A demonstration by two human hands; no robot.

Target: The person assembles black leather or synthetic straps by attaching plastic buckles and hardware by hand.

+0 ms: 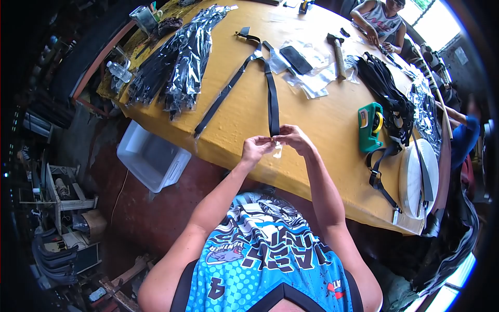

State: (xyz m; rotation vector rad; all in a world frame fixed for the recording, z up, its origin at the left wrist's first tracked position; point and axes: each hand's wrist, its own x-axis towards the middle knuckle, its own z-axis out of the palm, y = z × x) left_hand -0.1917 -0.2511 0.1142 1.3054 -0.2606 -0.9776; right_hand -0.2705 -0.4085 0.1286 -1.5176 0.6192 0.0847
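A long black strap (271, 99) lies on the yellow-covered table (322, 130), bent into a narrow upside-down V with a metal-looking fitting near its top. Its near right end is pinched between the fingertips of my left hand (255, 149) and my right hand (294, 139), at the table's front edge. A small piece of clear plastic hangs just below my fingers. The strap's other leg ends to the left, apart from my hands. Exactly what my fingertips press on is partly hidden.
Plastic-wrapped black straps (182, 62) are heaped at left. A phone (296, 60) on clear bags, a hammer (338, 57), a green tape dispenser (369, 127), black straps (384, 88) and a white roll (410, 179) are at right. A white bin (150, 156) stands below; another person (382, 23) sits opposite.
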